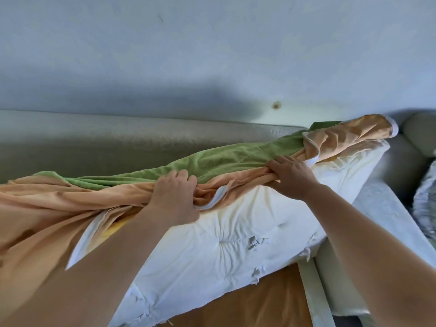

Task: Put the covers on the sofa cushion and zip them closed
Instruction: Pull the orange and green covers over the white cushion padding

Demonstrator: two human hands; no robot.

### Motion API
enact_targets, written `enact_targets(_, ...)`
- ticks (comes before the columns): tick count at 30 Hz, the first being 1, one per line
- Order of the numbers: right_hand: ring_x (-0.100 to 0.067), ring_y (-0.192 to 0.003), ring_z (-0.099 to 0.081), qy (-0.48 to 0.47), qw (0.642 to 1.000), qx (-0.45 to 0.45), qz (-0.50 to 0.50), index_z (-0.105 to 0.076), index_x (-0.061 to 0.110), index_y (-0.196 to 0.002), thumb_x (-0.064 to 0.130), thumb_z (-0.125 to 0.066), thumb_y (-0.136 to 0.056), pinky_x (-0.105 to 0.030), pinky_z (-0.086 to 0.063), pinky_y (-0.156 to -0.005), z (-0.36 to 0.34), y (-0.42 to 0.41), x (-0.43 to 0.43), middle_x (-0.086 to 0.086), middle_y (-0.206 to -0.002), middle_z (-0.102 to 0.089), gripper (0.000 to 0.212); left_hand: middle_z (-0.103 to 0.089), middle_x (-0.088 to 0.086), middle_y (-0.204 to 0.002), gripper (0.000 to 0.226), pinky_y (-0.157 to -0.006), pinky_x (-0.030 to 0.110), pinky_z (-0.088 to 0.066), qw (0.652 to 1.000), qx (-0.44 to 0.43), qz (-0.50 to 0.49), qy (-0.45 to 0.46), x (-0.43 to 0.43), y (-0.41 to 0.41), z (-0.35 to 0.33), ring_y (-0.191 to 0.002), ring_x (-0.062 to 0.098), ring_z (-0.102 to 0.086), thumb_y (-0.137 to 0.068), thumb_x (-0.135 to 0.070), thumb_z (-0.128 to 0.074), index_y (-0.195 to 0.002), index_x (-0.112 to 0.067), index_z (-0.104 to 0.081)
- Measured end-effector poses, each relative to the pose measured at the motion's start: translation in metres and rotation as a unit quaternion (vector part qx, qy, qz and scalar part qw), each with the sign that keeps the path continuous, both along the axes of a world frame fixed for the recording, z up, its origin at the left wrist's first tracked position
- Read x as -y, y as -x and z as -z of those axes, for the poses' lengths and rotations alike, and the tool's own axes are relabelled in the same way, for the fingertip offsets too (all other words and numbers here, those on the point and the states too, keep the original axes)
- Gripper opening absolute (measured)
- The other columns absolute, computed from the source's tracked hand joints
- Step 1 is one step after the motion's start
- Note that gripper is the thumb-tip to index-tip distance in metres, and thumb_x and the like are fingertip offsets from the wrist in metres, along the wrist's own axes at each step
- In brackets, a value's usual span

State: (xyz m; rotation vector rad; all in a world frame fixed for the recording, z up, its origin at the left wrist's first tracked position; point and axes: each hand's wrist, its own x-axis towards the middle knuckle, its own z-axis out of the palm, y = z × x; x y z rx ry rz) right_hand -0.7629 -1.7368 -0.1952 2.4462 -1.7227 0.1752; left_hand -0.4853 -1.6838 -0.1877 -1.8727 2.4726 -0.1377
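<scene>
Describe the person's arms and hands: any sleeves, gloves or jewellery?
The left forearm and right forearm are bare to the frame's edge, no sleeve in view. The left hand and right hand are ungloved; no ring, watch or bracelet shows on the fingers or wrists.

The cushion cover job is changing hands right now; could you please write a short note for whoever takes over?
Left hand grips the bunched orange and green cover at its open edge.
Right hand grips the same edge further right.
The white cushion lies on the sofa, its near side bare; the cover is bunched along its far side.
Done: cover partly on at most.
Left: pull it over the whole cushion, then close the white zipper tape, now open.
</scene>
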Motion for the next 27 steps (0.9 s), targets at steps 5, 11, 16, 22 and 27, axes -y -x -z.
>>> enact_targets(5, -0.031, -0.1, -0.058, 0.013, 0.999, 0.035, 0.014, -0.058, 0.013, -0.111, 0.034, -0.046, -0.094, -0.033, -0.041, -0.074, 0.005, 0.001, -0.002, -0.01, -0.104, -0.063, 0.03, -0.047, 0.006, -0.122, 0.086, -0.087, 0.035, -0.039, 0.998, 0.024, -0.036, -0.044, 0.001, 0.026, -0.002, -0.11, 0.025, -0.047, -0.068, -0.077, -0.05, -0.135, -0.026, -0.031)
enact_targets(11, -0.031, -0.093, -0.059, -0.046, 0.998, 0.017, -0.039, -0.049, 0.01, -0.105, 0.04, -0.04, -0.096, -0.033, -0.035, -0.067, 0.0, 0.018, -0.007, -0.008, -0.105, -0.064, 0.032, -0.046, 0.004, -0.121, 0.067, -0.091, 0.041, -0.036, 0.995, -0.052, -0.057, -0.06, 0.007, 0.113, -0.003, -0.112, 0.026, -0.043, -0.07, -0.064, -0.055, -0.118, -0.02, -0.042)
enact_targets(16, -0.034, -0.083, -0.061, -0.053, 0.988, 0.071, -0.13, -0.057, 0.007, -0.102, 0.024, -0.059, -0.082, -0.035, -0.04, -0.065, -0.003, 0.058, -0.019, -0.011, -0.095, -0.063, 0.026, -0.043, 0.007, -0.132, 0.093, -0.098, 0.048, -0.029, 0.993, -0.035, -0.074, -0.087, 0.012, 0.206, 0.002, -0.12, 0.03, -0.04, -0.06, -0.076, -0.059, -0.13, -0.021, -0.035)
enact_targets(22, -0.031, -0.117, -0.046, -0.017, 0.996, -0.002, -0.087, -0.067, 0.027, -0.106, 0.03, -0.063, -0.076, -0.051, -0.04, -0.096, -0.007, 0.143, -0.014, -0.006, -0.115, -0.056, 0.031, -0.048, 0.008, -0.124, 0.083, -0.092, 0.037, -0.037, 0.988, 0.004, -0.145, -0.047, 0.021, 0.244, -0.002, -0.113, 0.027, -0.046, -0.064, -0.08, -0.054, -0.121, -0.021, -0.05)
enact_targets(27, -0.019, -0.142, -0.019, -0.082, 0.993, 0.023, -0.078, -0.056, 0.023, -0.125, 0.032, -0.057, -0.089, -0.049, -0.014, -0.115, -0.017, 0.202, 0.011, 0.007, -0.145, -0.041, 0.037, -0.047, 0.008, -0.125, 0.08, -0.091, 0.039, -0.038, 0.987, 0.028, -0.15, -0.055, 0.014, 0.249, 0.002, -0.112, 0.029, -0.046, -0.07, -0.084, -0.037, -0.119, -0.022, -0.051)
